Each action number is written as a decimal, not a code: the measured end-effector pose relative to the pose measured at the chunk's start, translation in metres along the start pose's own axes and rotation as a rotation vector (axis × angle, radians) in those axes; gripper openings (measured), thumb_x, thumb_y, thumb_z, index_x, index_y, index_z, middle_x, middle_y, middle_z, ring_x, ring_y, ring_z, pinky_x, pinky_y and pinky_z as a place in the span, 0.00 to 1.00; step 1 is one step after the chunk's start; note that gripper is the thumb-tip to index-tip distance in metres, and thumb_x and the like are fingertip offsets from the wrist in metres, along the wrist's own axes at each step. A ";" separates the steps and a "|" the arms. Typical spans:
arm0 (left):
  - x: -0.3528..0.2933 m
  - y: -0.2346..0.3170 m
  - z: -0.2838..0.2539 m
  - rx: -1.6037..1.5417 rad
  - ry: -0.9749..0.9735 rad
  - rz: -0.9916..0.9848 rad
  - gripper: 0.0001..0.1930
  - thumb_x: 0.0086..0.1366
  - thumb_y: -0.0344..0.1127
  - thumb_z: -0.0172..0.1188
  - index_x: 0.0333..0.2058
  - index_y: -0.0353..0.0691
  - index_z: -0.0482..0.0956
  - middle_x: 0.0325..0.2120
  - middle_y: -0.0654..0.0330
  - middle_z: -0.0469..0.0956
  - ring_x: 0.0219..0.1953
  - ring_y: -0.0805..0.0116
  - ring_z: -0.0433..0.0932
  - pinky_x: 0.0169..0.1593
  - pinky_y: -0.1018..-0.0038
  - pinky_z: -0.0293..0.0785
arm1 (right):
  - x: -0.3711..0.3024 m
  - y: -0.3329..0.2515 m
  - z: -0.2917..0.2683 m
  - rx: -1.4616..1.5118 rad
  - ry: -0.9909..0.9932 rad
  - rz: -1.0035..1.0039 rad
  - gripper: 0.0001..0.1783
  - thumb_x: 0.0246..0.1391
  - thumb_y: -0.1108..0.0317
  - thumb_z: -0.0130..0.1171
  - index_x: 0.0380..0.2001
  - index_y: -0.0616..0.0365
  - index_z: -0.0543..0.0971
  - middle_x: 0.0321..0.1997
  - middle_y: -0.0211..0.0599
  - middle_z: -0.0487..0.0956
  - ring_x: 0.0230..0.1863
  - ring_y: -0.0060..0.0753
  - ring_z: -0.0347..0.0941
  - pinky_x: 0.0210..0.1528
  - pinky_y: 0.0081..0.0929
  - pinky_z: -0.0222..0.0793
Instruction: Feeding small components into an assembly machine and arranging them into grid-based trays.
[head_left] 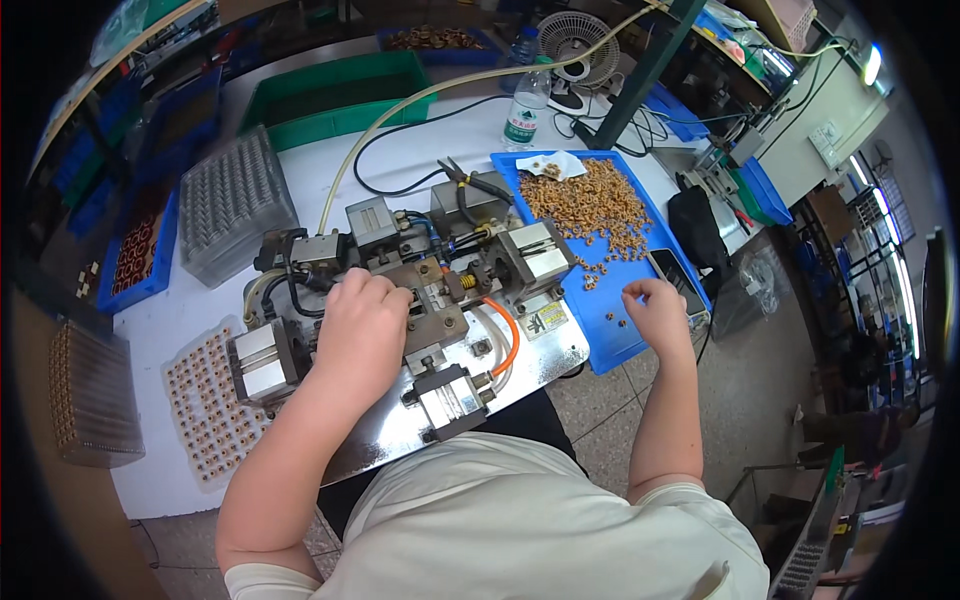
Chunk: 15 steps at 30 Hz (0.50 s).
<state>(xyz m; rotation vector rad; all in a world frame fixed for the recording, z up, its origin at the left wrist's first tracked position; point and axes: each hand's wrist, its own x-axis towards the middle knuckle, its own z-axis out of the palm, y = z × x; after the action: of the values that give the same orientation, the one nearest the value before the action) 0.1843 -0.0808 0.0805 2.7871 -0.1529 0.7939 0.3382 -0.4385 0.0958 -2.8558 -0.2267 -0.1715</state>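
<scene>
My left hand [362,318] is at the middle of a metal pneumatic fixture [428,300], its fingers bent and pressed together beside the central block. Whatever they grip there is hidden by the hand. My right hand [655,308] hovers over the near right part of a blue tray [612,340], thumb and forefinger pinched. Any piece between those fingertips is too small to make out. Many small copper-coloured ring-like parts [600,205] lie heaped in the tray, with a few loose ones close to my right hand.
Left of the fixture lies a clear blister tray [215,400] filled with small parts. Stacked clear trays [232,205] stand behind it. A green bin [335,100], water bottle [527,105] and fan [578,50] are at the back. Pliers [458,180] rest behind the fixture; a phone [675,268] lies on the blue tray.
</scene>
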 end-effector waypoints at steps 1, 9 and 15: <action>-0.001 0.000 -0.001 0.008 0.000 0.010 0.06 0.56 0.30 0.59 0.33 0.39 0.80 0.36 0.58 0.78 0.43 0.56 0.71 0.50 0.63 0.68 | -0.001 0.005 0.007 -0.019 -0.030 0.000 0.09 0.50 0.67 0.66 0.33 0.59 0.85 0.32 0.36 0.84 0.32 0.36 0.78 0.42 0.31 0.74; 0.006 -0.001 -0.015 -0.088 0.253 -0.080 0.08 0.59 0.30 0.58 0.38 0.39 0.78 0.36 0.54 0.77 0.41 0.54 0.72 0.49 0.62 0.71 | 0.002 0.038 0.064 -0.188 -0.149 0.143 0.15 0.51 0.58 0.60 0.40 0.53 0.82 0.38 0.39 0.85 0.39 0.48 0.81 0.45 0.39 0.74; -0.049 -0.068 -0.101 -0.144 0.265 -0.733 0.11 0.65 0.31 0.57 0.43 0.35 0.82 0.43 0.53 0.83 0.47 0.54 0.77 0.53 0.65 0.74 | 0.022 0.071 0.088 0.025 -0.020 0.018 0.13 0.50 0.68 0.61 0.39 0.63 0.81 0.31 0.46 0.83 0.31 0.47 0.77 0.38 0.37 0.74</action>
<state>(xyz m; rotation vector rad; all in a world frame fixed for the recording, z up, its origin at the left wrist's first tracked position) 0.1027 0.0126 0.1244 2.2912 0.7731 0.8779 0.3804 -0.4786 -0.0034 -2.8354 -0.2061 -0.1352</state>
